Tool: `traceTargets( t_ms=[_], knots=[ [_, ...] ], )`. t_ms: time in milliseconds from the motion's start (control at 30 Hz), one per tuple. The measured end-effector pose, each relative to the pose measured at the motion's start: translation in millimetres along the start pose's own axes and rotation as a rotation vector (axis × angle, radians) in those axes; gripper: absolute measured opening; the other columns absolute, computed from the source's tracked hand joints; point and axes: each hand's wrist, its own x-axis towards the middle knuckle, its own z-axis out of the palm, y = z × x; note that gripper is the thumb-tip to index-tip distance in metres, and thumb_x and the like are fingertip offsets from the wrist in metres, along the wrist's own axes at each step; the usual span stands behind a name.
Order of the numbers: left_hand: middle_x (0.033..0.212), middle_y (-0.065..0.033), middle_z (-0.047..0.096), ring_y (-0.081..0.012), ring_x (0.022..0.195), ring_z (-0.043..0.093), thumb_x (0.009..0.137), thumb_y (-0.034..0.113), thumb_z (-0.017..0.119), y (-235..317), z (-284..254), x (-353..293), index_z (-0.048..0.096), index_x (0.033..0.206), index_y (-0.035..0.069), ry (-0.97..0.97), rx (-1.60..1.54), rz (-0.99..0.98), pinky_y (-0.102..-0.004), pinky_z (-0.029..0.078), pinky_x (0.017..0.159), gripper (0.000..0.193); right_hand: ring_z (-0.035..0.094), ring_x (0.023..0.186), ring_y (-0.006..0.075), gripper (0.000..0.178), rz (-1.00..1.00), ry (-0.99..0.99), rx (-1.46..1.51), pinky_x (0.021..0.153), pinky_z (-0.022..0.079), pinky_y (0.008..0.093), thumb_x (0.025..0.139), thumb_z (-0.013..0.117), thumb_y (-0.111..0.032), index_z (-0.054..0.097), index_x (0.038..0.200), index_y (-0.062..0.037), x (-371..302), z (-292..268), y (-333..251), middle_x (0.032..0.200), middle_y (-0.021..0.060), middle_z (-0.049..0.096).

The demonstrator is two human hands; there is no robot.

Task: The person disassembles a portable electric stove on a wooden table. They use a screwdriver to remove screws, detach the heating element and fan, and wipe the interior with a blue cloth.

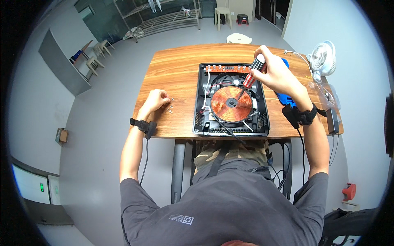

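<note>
An opened induction cooker [198, 119] lies on the wooden table before me, its black housing exposing a round copper coil [221, 101]. Wrapped round a screwdriver [248, 79] with a star-and-stripe patterned handle is my right hand [277, 74], above the cooker's far right part. The screwdriver slants down toward the coil, its tip near the coil's dark centre; contact is unclear. Left of the cooker, my left hand [156, 100] rests low at the table with curled fingers pinched together. Whatever they hold is too small to make out. Several small screws [171, 107] lie beside its fingertips.
An orange circuit board [223, 69] with wires runs along the cooker's far edge. Blue cloth-like material [284, 98] lies under my right forearm. A white fan [322, 59], a clear plastic container [327, 94] and a black box-shaped device [333, 121] occupy the table's right side.
</note>
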Motion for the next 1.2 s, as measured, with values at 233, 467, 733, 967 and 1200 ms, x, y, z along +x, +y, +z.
traceTargets(
  t_ms=[233,467,733,967,1200],
  knots=[
    [0.074,-0.0065,0.074,-0.0111,0.066,0.068,0.086,0.009,0.078,-6.7,-1.2,-12.6,0.074,0.086,0.001,-0.126,0.050,0.038,-0.0279,0.054,0.061,0.009,0.068,0.074,0.0285,0.039,-0.023,-0.005,-0.008,0.069,0.054,0.0388,0.089,0.073,-0.021,0.049,0.112,0.0007,-0.2,3.8,-2.0,0.081,0.0163,0.065],
    [0.073,-0.0083,0.074,-0.0127,0.065,0.067,0.085,0.010,0.078,5.2,4.2,-8.9,0.075,0.085,0.001,-0.113,0.086,0.087,-0.0292,0.054,0.062,0.010,0.068,0.074,0.0282,0.038,-0.031,-0.012,0.008,0.068,0.054,0.0382,0.089,0.073,-0.020,0.049,0.112,0.0001,-0.2,4.7,-2.0,0.082,0.0166,0.066],
    [0.074,-0.0088,0.074,-0.0147,0.068,0.069,0.085,0.009,0.078,3.9,8.6,3.3,0.076,0.084,0.002,-0.093,0.136,0.096,-0.0311,0.055,0.065,0.008,0.069,0.074,0.0280,0.038,-0.023,-0.009,0.018,0.068,0.054,0.0379,0.088,0.073,-0.019,0.050,0.111,-0.0001,-4.7,4.5,-2.7,0.081,0.0163,0.066],
    [0.076,-0.0074,0.074,-0.0129,0.070,0.068,0.086,0.009,0.077,-2.6,12.2,18.8,0.076,0.087,0.002,-0.031,0.184,0.108,-0.0296,0.055,0.067,0.007,0.069,0.074,0.0281,0.038,-0.018,-0.007,0.024,0.068,0.054,0.0376,0.088,0.073,-0.019,0.049,0.112,-0.0004,-6.1,4.2,-1.2,0.081,0.0162,0.066],
    [0.075,-0.0110,0.073,-0.0153,0.070,0.069,0.085,0.008,0.077,0.6,14.4,26.8,0.074,0.085,0.000,-0.010,0.097,0.092,-0.0318,0.055,0.068,0.009,0.070,0.075,0.0273,0.037,-0.005,-0.006,0.007,0.068,0.054,0.0373,0.088,0.072,-0.019,0.049,0.111,-0.0008,-7.4,0.4,-2.4,0.081,0.0161,0.066]
  ],
)
